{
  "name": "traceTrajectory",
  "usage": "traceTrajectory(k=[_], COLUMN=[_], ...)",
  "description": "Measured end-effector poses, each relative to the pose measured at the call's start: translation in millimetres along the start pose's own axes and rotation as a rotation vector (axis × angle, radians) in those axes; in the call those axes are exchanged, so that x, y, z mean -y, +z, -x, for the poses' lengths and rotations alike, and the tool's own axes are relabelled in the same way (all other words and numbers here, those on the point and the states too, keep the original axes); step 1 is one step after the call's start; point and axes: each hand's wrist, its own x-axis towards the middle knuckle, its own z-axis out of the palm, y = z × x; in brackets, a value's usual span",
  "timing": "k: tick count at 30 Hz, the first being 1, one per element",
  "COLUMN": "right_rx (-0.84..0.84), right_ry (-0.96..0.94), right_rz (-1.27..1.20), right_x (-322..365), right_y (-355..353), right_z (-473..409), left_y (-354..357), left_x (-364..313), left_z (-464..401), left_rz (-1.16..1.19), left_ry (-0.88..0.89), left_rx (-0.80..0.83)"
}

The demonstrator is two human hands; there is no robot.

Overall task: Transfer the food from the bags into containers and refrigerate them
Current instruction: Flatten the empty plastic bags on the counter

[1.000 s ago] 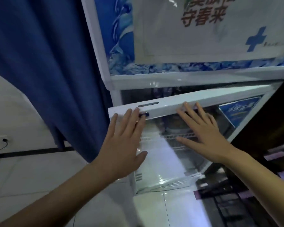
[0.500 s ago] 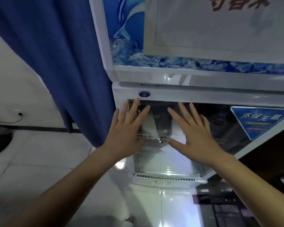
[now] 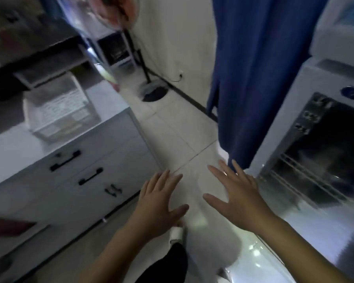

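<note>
The white fridge [image 3: 307, 82] stands at the right edge, its glass door [image 3: 323, 152] flush with the frame; wire shelves show dimly behind the glass. My left hand [image 3: 159, 205] hovers over the tiled floor with fingers spread and nothing in it. My right hand [image 3: 237, 195] is also spread and holds nothing; it hangs just left of the fridge door, apart from it. A clear plastic container [image 3: 57, 111] sits on the white counter [image 3: 6, 148] at the left. No food bags are visible.
White counter drawers with black handles [image 3: 65, 160] line the left side. A blue curtain [image 3: 253, 74] hangs beside the fridge. A dark round stand base [image 3: 153, 92] and a wall cable lie at the far end of the tiled aisle [image 3: 172, 131]. Another person's head [image 3: 114, 11] shows at top.
Both hands have come off the glass door, which was ajar one second ago and is flush now. The view has swung left from the fridge toward the counter and the aisle.
</note>
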Motion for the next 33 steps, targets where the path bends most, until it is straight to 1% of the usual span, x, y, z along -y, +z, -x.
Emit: traceTrajectory(k=[4, 9, 16, 21, 24, 27, 33], right_rx=[0.113, 0.178, 0.258, 0.284, 0.269, 0.275, 0.321], right_ry=[-0.162, -0.309, -0.365, -0.424, -0.450, -0.464, -0.491], right_rz=[0.008, -0.010, -0.005, -0.033, -0.041, -0.013, 0.004], right_x=[73, 169, 320, 416, 464, 505, 574], right_y=[19, 56, 130, 170, 182, 194, 225], right_z=[-30, -61, -114, -146, -169, -203, -295], left_y=[-10, -19, -46, -73, -95, -115, -149], left_x=[68, 168, 321, 419, 467, 514, 607], left_z=[46, 91, 159, 197, 205, 196, 147], left_rz=[0.070, 0.193, 0.304, 0.295, 0.353, 0.349, 0.338], left_ry=[-0.206, -0.386, -0.542, -0.600, -0.633, -0.662, -0.720], left_rx=[-0.087, -0.211, -0.300, -0.308, -0.330, -0.345, -0.279])
